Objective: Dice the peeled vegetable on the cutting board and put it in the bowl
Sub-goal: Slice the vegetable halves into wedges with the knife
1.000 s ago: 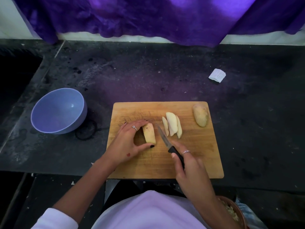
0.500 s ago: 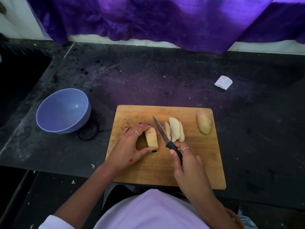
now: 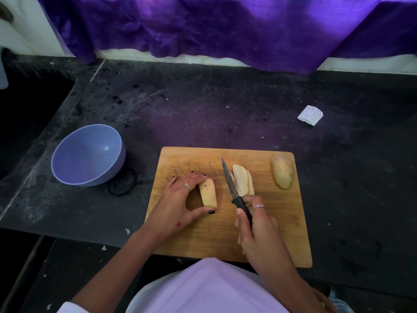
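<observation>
A wooden cutting board [image 3: 279, 233] lies on the dark counter. My left hand [image 3: 178, 204] holds a peeled potato piece [image 3: 208, 193] between fingertips and thumb near the board's left middle. My right hand [image 3: 257, 229] grips a black-handled knife [image 3: 232, 188], its blade pointing away between that piece and several cut slices [image 3: 242, 179]. Another peeled potato half [image 3: 282, 171] rests at the board's far right corner. A light blue bowl [image 3: 88, 154] stands empty to the left of the board.
A folded white paper scrap [image 3: 310, 115] lies on the counter at the far right. Purple cloth [image 3: 214, 26] hangs along the back wall. A dark sink recess [image 3: 27, 114] drops away at the left. A black ring [image 3: 123, 184] lies beside the bowl.
The knife has swung up and away from me, its blade now between the held piece and the slices. My left hand keeps its hold on the piece.
</observation>
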